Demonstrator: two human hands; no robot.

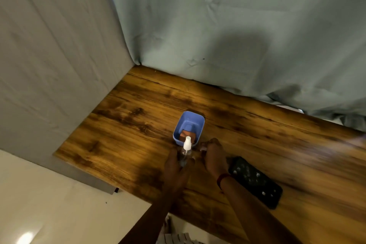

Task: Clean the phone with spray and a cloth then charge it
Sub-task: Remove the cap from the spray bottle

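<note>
Phone [255,181] lies diagonal just right of right hand [214,159], fingers curled, grasp unclear; left hand [176,164] wraps spray bottle [187,144].

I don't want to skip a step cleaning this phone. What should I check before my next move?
1. Spray bottle in grip: ok, the left hand holds it.
2. Phone within reach: ok, flat on the table beside the right hand.
3. Phone already sprayed: cannot tell; pale specks show on it.
4. Cloth ready: cannot tell; an orange-brown thing sits in the blue tub.
5. Right hand free: cannot tell; its fingers curl close to the bottle.
6. Charger at hand: not ok, none in view.
</note>
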